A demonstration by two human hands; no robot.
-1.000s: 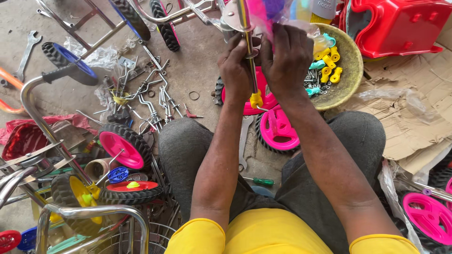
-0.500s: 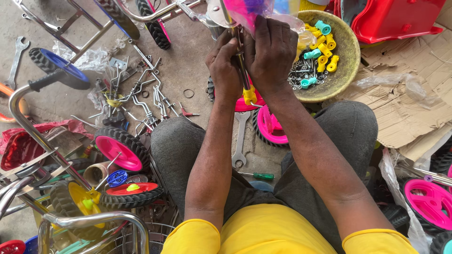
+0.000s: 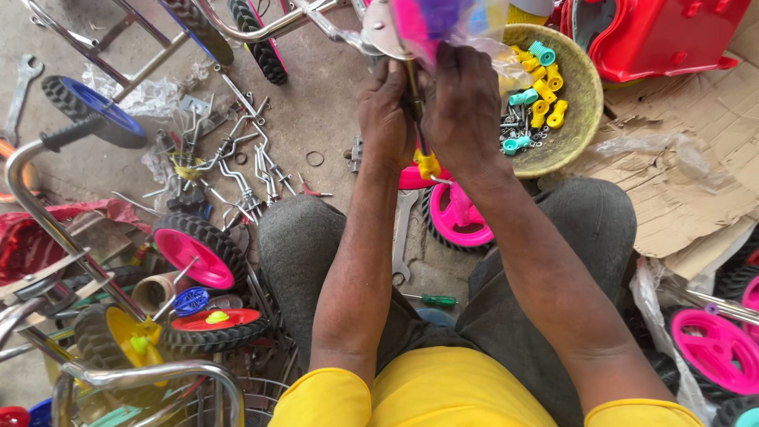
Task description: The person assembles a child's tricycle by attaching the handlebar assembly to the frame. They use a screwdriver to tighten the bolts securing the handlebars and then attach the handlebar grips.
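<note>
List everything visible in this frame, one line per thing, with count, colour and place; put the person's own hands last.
Handlebar part: one, chrome with pink and purple tassels, top centre, gripped by both hands.
Tool with yellow handle: one, between the hands.
Bowl: one, olive, upper right, holding yellow and teal plastic fittings and screws.
Seat: one, red, top right.
Cardboard: brown, torn, right.
Small wheels with pink hubs: at least three, left, centre and lower right.
Wheel with blue hub: one, upper left.
Wheel with yellow hub: one, lower left.
Metal brackets and rods: many, silver, on the floor left of centre.
Spanner: one, far left.
Screwdriver: one, green handle, between the knees.
Left hand: on the handlebar part.
Right hand: on the handlebar part.
</note>
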